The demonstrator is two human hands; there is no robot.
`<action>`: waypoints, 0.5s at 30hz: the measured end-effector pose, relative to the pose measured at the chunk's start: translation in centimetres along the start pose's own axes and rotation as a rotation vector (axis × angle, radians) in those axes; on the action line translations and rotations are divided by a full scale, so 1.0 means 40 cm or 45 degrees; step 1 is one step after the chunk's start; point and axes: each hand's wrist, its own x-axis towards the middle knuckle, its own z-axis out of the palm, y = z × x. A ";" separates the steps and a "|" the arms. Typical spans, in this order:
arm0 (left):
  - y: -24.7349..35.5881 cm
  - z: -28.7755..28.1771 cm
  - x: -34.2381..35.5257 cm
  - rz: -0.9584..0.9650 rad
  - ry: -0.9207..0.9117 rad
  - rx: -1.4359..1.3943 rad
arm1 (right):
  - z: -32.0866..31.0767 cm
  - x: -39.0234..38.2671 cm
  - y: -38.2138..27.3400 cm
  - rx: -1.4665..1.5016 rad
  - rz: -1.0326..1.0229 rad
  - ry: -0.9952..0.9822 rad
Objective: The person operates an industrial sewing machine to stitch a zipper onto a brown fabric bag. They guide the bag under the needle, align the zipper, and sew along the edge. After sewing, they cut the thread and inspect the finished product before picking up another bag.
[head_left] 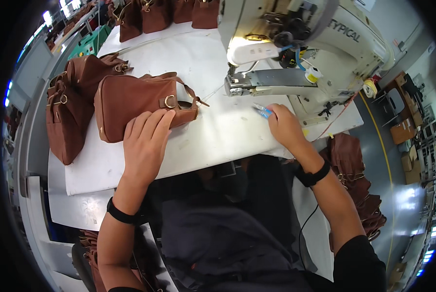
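Note:
A brown leather bag [137, 100] lies on its side on the white tabletop, a gold ring near its opening. My left hand [147, 141] rests on the bag's near side, fingers stretched out flat along the leather; the thumb is not plainly visible. Thin threads run from the bag's strap end toward the sewing machine's arm [276, 80]. Beside that arm, my right hand [287, 127] is closed round small blue-handled thread snips [263, 111], whose metal tips point to the left. The snips are apart from the bag and the threads.
More brown bags [67, 112] stand at the left, and others [152, 14] line the table's far edge. The sewing machine [344, 48] fills the back right. Brown pieces [349, 165] hang in a heap right of the table, and others [94, 248] sit low at the left.

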 end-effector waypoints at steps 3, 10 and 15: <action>0.000 0.010 0.000 -0.005 -0.008 -0.019 | -0.012 0.017 -0.115 0.746 0.366 -0.290; -0.005 0.006 -0.003 -0.026 -0.049 0.005 | 0.016 0.073 -0.335 1.008 0.427 -0.609; -0.006 0.007 0.001 -0.028 -0.026 -0.002 | 0.006 0.080 -0.350 0.924 0.462 -0.582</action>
